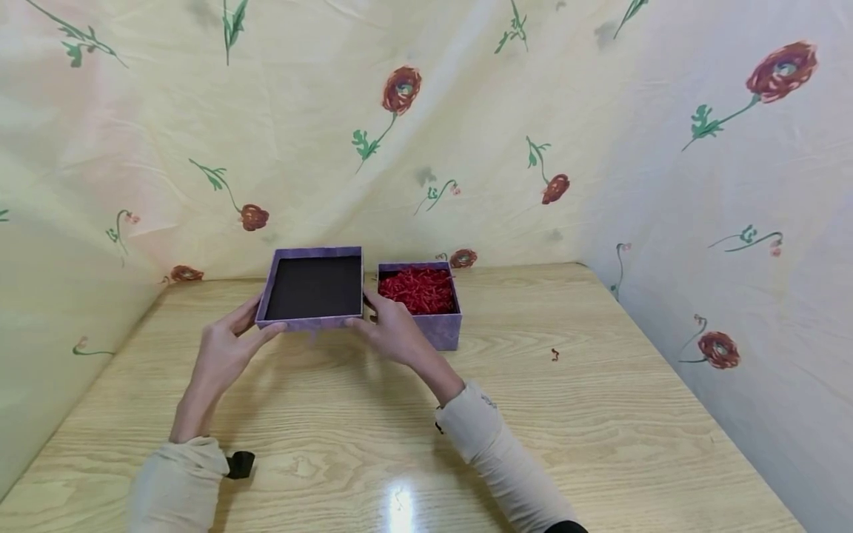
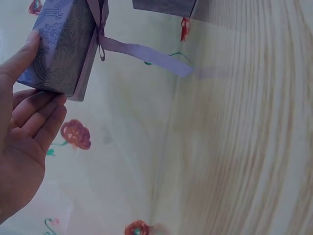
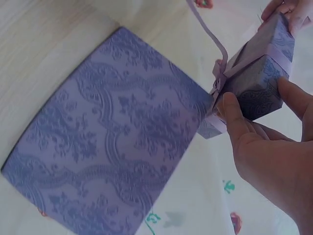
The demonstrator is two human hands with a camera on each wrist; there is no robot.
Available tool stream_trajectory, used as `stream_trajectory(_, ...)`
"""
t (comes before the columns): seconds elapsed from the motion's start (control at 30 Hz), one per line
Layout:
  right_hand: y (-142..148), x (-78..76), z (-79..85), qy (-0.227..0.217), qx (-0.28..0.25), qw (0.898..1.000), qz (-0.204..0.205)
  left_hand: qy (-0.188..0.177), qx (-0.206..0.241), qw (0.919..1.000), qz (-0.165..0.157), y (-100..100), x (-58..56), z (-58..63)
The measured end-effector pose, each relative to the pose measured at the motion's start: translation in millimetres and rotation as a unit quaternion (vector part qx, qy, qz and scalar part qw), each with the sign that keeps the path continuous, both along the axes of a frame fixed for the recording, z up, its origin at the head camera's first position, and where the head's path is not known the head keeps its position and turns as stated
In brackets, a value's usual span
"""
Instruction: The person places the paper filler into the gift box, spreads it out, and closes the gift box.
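Both hands hold up a purple patterned box lid (image 1: 316,287), its black inside facing the head camera. The left hand (image 1: 223,354) grips its near left corner, thumb on the front side and fingers beneath. At the right corner, the right hand (image 1: 395,332) pinches the lid between thumb and fingers. A lilac ribbon (image 2: 146,56) tied in a bow hangs from the lid in the left wrist view. Just right of the lid stands the matching purple box (image 1: 441,332), filled with red shredded paper (image 1: 420,290). The right hand overlaps the box's left side in the head view.
The wooden table (image 1: 320,444) runs up to a flower-printed cloth (image 1: 300,133) behind and at both sides. A small red paper shred (image 1: 555,354) lies right of the box. A black strap end (image 1: 241,465) sticks out by the left sleeve.
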State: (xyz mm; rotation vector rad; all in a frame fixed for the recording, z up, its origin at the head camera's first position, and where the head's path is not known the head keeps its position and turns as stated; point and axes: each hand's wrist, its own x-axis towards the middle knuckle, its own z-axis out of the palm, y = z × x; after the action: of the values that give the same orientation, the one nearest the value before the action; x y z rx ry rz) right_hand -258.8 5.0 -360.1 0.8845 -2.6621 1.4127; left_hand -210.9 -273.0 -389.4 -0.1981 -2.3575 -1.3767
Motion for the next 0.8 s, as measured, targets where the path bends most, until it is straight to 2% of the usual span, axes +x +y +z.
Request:
stream_trajectory(0.33, 30.0, 1.5, 10.5, 0.032, 0.017, 0.999, -0.026, 0.045, 0.031, 0.9984, -0.016, 28.1, -11.1, 5.5)
stream_trajectory(0.53, 49.2, 2.7, 15.9, 0.043, 0.019, 0.998, -0.044, 0.052, 0.065, 0.9959, -0.035, 47.7, -15.0, 10.1)
stream_trajectory(0.8, 71.6, 4.4, 24.5, 0.027, 0.005, 0.999, -0.041, 0.066, 0.063, 0.9950, -0.041, 67.4, -23.5, 14.4)
